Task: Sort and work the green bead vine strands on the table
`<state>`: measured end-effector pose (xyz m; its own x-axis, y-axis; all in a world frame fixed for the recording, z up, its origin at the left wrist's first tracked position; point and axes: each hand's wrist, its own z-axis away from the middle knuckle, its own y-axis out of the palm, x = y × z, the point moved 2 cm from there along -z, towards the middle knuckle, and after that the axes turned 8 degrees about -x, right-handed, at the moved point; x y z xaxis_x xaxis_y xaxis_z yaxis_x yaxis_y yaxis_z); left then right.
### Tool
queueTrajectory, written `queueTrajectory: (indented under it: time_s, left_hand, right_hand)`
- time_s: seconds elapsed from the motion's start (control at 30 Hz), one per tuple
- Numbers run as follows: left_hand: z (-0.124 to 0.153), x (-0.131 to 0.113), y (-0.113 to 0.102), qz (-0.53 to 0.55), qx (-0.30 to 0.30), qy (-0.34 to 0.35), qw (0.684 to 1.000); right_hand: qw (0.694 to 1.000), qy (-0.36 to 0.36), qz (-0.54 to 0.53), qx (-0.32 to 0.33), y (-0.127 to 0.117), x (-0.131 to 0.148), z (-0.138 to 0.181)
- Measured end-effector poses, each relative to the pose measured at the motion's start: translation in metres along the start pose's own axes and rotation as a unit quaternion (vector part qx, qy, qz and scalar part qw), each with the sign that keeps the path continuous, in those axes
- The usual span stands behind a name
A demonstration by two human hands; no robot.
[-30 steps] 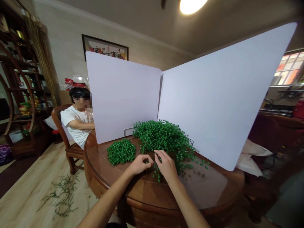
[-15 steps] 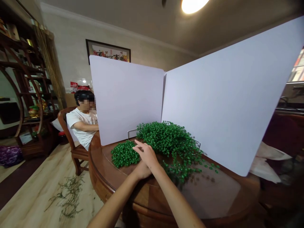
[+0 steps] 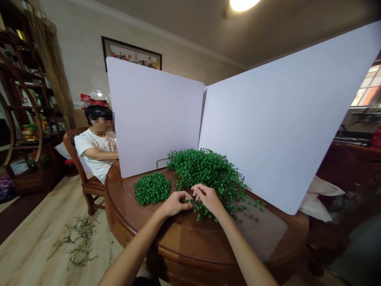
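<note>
A large heap of small green plastic-looking pieces [image 3: 205, 169], like artificial leaf sprigs, covers the middle of the wooden table [image 3: 175, 248]. My left hand [image 3: 175, 203] is at its near left edge, thumb and fingertips closing around a small green sprig [image 3: 190, 201]. Close by on the right, my right hand [image 3: 209, 200] has its fingers curled together in front of the heap; what they hold, if anything, is too small to make out. A smaller pile of green pieces [image 3: 152, 187] lies left of my left hand, apart from it.
Two white panels [image 3: 154, 119] stand upright behind the heap, with wire stands [image 3: 157, 166] at their base. A person in a white shirt [image 3: 97, 153] sits on a wooden chair [image 3: 89, 184] at the left. Thin stems [image 3: 77, 240] are scattered on the floor.
My hands were crossed, with the right over the left near the small pile. Now they are uncrossed, the right hand moved rightward, and both meet before the large heap.
</note>
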<state>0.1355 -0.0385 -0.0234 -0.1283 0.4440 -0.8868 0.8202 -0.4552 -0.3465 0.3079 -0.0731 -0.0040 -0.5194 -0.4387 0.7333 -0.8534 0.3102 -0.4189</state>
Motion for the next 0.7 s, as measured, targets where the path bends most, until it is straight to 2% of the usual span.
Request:
queueTrajectory:
  time_s: [0.17,0.47,0.57,0.7]
  left_hand:
    - [0.0,-0.005,-0.002,-0.004,-0.039,0.007,0.999]
    - [-0.002,0.002,0.001,-0.089,-0.095,-0.036,0.991]
    - [-0.003,0.004,0.002,-0.106,-0.085,-0.023,0.991]
    - [0.0,-0.002,0.001,-0.097,-0.052,0.03,0.993]
  right_hand:
    - [0.996,-0.06,0.046,0.036,0.0,0.01,0.012]
    - [0.991,-0.075,0.089,0.07,0.006,-0.004,0.017]
    - [0.988,-0.093,0.108,0.055,0.005,-0.002,0.018]
    - [0.985,-0.114,0.126,0.021,0.007,0.004,0.019]
